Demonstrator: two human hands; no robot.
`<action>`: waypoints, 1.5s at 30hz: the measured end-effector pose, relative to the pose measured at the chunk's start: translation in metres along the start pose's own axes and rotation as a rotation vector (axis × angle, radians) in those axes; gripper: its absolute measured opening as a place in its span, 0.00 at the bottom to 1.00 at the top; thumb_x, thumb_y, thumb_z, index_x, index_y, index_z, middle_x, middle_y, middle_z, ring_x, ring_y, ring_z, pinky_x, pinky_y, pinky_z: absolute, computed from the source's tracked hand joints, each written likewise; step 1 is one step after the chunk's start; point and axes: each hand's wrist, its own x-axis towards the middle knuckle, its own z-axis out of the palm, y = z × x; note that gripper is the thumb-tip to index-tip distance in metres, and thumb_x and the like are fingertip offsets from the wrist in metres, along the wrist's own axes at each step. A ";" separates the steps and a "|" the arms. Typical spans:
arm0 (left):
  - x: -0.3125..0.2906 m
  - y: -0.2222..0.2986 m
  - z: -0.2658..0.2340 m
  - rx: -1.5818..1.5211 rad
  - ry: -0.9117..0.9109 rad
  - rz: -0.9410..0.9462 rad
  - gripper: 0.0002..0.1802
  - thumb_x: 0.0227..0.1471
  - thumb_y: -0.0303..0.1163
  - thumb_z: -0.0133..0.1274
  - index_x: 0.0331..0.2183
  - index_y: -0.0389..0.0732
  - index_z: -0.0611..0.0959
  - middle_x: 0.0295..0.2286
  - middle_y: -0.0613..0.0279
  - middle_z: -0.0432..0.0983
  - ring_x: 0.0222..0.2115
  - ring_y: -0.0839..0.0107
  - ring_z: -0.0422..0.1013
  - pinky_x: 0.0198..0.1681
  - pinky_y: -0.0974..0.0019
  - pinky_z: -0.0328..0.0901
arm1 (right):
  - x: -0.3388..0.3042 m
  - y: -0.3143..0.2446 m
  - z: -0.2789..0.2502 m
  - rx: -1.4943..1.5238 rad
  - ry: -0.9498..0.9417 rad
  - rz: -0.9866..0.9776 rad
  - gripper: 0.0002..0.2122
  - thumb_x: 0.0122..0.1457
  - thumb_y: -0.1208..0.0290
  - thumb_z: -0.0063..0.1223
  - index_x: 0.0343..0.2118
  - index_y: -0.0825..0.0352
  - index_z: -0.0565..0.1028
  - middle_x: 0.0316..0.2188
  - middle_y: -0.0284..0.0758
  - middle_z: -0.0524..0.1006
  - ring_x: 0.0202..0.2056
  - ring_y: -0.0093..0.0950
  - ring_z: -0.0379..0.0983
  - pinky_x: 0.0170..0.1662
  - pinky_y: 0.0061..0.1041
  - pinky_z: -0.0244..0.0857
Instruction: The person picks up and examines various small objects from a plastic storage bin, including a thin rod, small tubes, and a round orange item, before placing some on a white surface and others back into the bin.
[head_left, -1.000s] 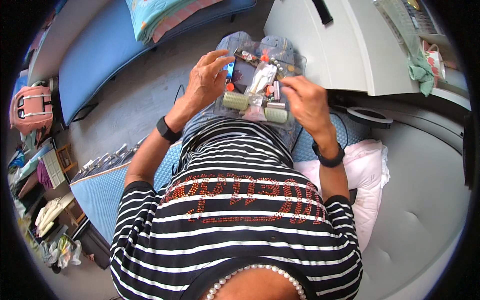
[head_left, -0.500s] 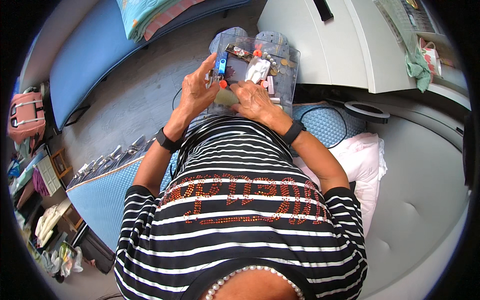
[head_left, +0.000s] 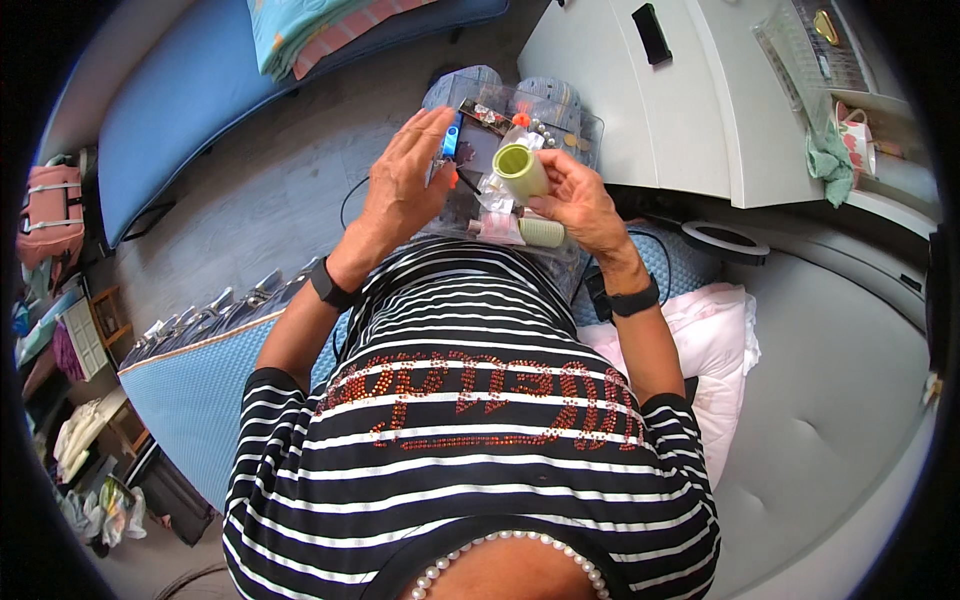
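Green roller (head_left: 522, 168): a pale green tube, pinched in the right hand (head_left: 575, 200), raised just above the clear plastic box (head_left: 585, 135) on the lap.
Roller axis: its open end faces up toward the camera; the body slants down and to the right into the fingers, so it lies tilted, not flat.
Right hand grip: fingers closed around the roller's lower part, thumb side on the left of it.
Second roller (head_left: 542, 232): lies on its side at the near edge of the box, just under the right hand; I cannot tell if the palm touches it.
Left hand (head_left: 405, 185): on the left side of the box, fingers spread open and flat, holding nothing; a small blue piece (head_left: 451, 140) is at its fingertips.
Nearer hand: the right one has the roller; the left is just beside it.
Beyond the box: white cabinet (head_left: 640, 100) to the far right, blue mattress (head_left: 200, 110) to the far left.
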 end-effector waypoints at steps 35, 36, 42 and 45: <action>0.012 -0.129 -0.063 0.466 -0.009 -0.429 0.44 0.35 0.35 0.66 0.56 0.54 0.68 0.57 0.34 0.49 0.56 0.41 0.53 0.52 0.52 0.61 | -0.001 -0.044 -0.011 -0.930 0.314 -0.226 0.19 0.44 0.75 0.61 0.41 0.70 0.69 0.31 0.40 0.74 0.32 0.31 0.70 0.37 0.27 0.65; 0.017 -0.123 -0.055 0.387 0.004 -0.259 0.40 0.37 0.36 0.65 0.55 0.49 0.69 0.55 0.36 0.56 0.56 0.44 0.56 0.54 0.52 0.60 | -0.003 -0.050 -0.010 -0.857 0.326 -0.214 0.20 0.44 0.75 0.62 0.42 0.69 0.70 0.31 0.38 0.74 0.32 0.26 0.70 0.37 0.25 0.65; 0.058 0.019 -0.019 -0.517 -0.222 0.109 0.33 0.39 0.26 0.64 0.51 0.43 0.74 0.49 0.52 0.70 0.51 0.62 0.66 0.54 0.59 0.61 | -0.017 -0.089 -0.003 -0.849 0.367 -0.272 0.21 0.43 0.77 0.63 0.43 0.69 0.69 0.35 0.34 0.74 0.35 0.24 0.69 0.43 0.23 0.64; 0.070 0.057 -0.008 -0.523 -0.266 0.276 0.29 0.40 0.28 0.63 0.48 0.39 0.76 0.41 0.54 0.77 0.39 0.61 0.74 0.45 0.60 0.67 | -0.024 -0.102 -0.002 -0.769 0.418 -0.405 0.25 0.41 0.76 0.65 0.44 0.69 0.69 0.35 0.39 0.75 0.36 0.29 0.72 0.42 0.26 0.66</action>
